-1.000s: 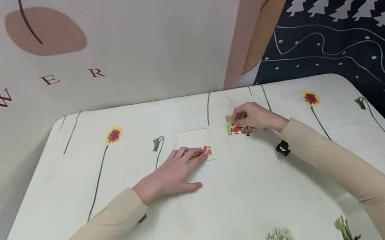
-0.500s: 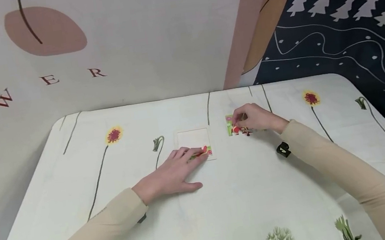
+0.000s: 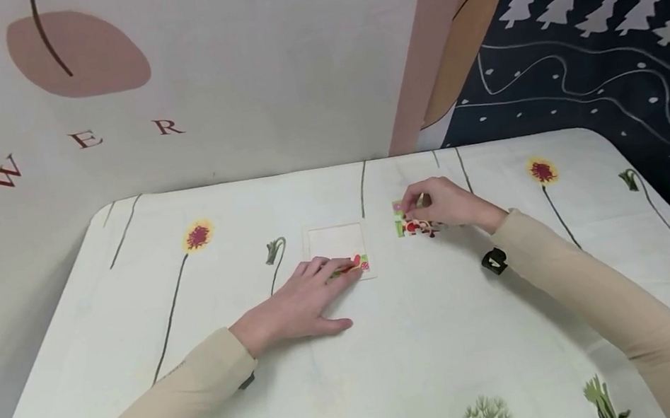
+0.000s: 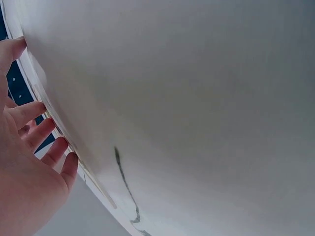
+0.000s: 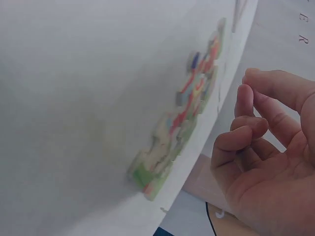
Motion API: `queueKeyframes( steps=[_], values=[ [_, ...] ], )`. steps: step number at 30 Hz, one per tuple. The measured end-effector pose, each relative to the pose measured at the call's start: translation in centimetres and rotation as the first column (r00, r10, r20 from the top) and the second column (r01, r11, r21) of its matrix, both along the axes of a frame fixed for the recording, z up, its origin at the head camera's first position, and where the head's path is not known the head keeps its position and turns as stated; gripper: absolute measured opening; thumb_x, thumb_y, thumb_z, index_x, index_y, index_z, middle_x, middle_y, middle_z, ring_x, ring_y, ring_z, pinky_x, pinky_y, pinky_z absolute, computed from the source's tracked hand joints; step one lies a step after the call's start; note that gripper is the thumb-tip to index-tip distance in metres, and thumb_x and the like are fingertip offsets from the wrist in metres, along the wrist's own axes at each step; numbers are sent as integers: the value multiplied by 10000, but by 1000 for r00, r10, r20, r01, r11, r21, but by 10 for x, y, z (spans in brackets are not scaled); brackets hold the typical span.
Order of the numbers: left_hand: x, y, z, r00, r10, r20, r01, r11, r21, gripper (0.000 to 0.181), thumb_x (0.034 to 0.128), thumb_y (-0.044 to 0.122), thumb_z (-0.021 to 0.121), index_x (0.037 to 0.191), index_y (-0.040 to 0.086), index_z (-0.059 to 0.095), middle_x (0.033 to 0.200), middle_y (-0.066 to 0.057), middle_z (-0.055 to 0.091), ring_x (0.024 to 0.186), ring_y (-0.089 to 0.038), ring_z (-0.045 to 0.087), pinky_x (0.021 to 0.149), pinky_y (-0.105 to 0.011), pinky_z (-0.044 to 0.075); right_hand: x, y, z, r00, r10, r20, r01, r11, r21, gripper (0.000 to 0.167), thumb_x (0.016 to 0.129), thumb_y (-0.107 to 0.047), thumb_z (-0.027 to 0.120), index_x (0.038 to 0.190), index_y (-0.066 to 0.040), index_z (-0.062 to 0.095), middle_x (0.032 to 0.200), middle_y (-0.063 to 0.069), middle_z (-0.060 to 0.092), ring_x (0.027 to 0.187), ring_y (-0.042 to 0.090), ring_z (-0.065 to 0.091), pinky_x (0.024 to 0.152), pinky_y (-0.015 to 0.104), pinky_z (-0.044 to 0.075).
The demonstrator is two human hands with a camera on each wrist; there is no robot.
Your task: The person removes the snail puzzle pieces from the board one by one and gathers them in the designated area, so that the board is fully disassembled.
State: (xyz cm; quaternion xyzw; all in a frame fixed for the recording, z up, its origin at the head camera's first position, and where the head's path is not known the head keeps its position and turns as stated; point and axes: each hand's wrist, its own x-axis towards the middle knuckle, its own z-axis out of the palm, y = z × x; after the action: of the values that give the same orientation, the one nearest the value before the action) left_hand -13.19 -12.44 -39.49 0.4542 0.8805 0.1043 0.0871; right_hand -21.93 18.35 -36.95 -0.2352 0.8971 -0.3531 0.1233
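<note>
My left hand [image 3: 306, 304] lies over a square pale puzzle board [image 3: 336, 240] in the head view. Its spread fingers rest on the lower part of the board. A colourful puzzle piece [image 3: 364, 261] shows at the lower right corner beside the fingertips; more of that row is hidden under the hand. My right hand [image 3: 441, 204] is over a group of loose, brightly printed puzzle pieces [image 5: 187, 103]. In the right wrist view its thumb and index tips [image 5: 246, 84] meet, the other fingers are curled, and no piece shows between them.
A white cloth printed with flowers covers the table [image 3: 359, 377]. Behind it hangs a pale fabric backdrop [image 3: 267, 90], with a dark, tree-printed panel [image 3: 579, 67] at the right. A black wrist device [image 3: 494, 261] sits under the right cuff.
The right fingers shift slightly over the loose pieces, and a little more of the pieces' white and red print shows. The left hand and the board stay put.
</note>
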Motion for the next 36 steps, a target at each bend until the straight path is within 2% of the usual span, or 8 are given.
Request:
queueKeyframes(
  steps=[6,11,16,20,27,32,35,36],
  values=[
    [2,0,3,1000,3,14,-3,1000,-14,728,895,448,619,1501,140,358,1479,-68,348,1295,-250,333,1034,-455,286,5,-8,2,1000,-9,-20,8,999,-33,76,873,3,663,942,-13,692,889,57,662,624,187,497,545,282,405],
    [0,1,7,1000,-13,17,14,1000,-27,719,900,419,629,1499,127,359,1488,-67,345,1294,-249,336,1045,-445,287,10,-15,0,1000,20,-21,-21,999,-45,61,871,4,664,925,-15,685,871,54,646,595,181,503,523,280,412],
    [-1,-3,11,999,-32,14,32,999,-3,647,901,348,658,1451,94,433,1471,-97,370,1287,-272,366,1039,-433,314,14,-26,-2,997,65,-39,-67,996,-63,60,864,8,662,911,-21,687,859,43,646,585,161,498,566,276,409],
    [-2,-11,11,999,-19,33,18,1000,25,598,905,308,664,1434,115,462,1462,-82,382,1300,-265,355,1038,-422,316,15,-34,-3,996,81,-37,-84,994,-63,61,867,-6,663,912,-36,692,866,40,645,627,160,485,612,286,410],
    [-8,-20,8,999,-28,17,27,999,35,602,894,301,673,1435,132,472,1426,-74,423,1290,-273,368,1032,-448,317,20,-45,-5,994,111,16,-109,990,-87,63,865,3,669,914,-31,688,847,29,632,674,176,513,641,289,429],
    [-14,-24,8,997,-59,40,57,997,55,620,872,305,702,1431,153,479,1424,-75,437,1290,-297,373,1026,-496,308,21,-52,-7,985,168,29,-164,982,-94,72,865,2,668,921,-34,696,830,8,636,684,156,540,624,266,439],
    [-18,-26,6,995,-72,67,66,994,86,636,854,306,729,1427,168,488,1416,-74,443,1287,-309,362,1019,-520,300,21,-57,-9,978,207,34,-203,975,-90,89,862,3,659,929,-33,705,817,1,642,644,136,545,604,297,447],
    [-20,-27,6,994,-74,79,66,993,95,639,851,305,735,1426,173,490,1416,-71,443,1289,-309,355,1019,-523,298,22,-58,-9,976,213,39,-209,974,-82,99,862,2,656,936,-36,709,816,-1,645,635,129,544,684,320,453]
  ],
)
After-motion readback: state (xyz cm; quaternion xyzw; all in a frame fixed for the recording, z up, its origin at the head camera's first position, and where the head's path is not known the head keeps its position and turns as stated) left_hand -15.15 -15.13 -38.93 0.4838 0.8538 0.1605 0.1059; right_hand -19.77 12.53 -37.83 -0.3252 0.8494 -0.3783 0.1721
